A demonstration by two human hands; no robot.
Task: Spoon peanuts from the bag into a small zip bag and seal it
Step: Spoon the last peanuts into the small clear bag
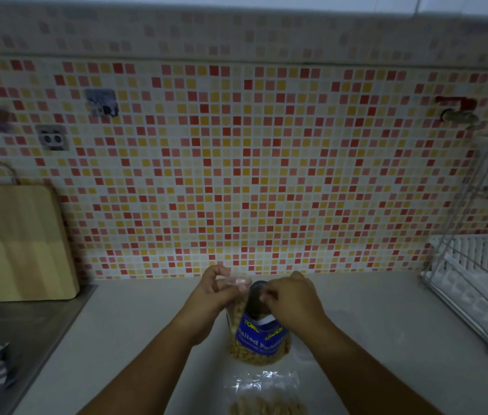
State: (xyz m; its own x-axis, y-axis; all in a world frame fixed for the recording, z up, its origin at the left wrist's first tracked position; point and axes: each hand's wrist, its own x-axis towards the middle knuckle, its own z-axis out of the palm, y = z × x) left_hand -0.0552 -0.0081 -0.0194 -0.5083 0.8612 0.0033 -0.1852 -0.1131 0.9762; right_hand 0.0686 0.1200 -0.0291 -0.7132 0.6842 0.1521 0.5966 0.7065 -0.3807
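Hands: left (215, 295) and right (293, 298) each pinch the bag (262, 330) rim; risk: uneven pull tips it, spilling peanuts (260, 353) toward zip bag (266, 390)

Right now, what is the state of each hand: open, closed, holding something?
Left hand: closed, gripping the peanut bag at its top edge.
Right hand: closed, pinching the same bag's top edge.

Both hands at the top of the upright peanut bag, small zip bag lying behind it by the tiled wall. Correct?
Not quite. Head view: the small zip bag lies in front of the peanut bag, nearer the person, not by the wall. The left hand and right hand are indeed both at the upright bag's top.
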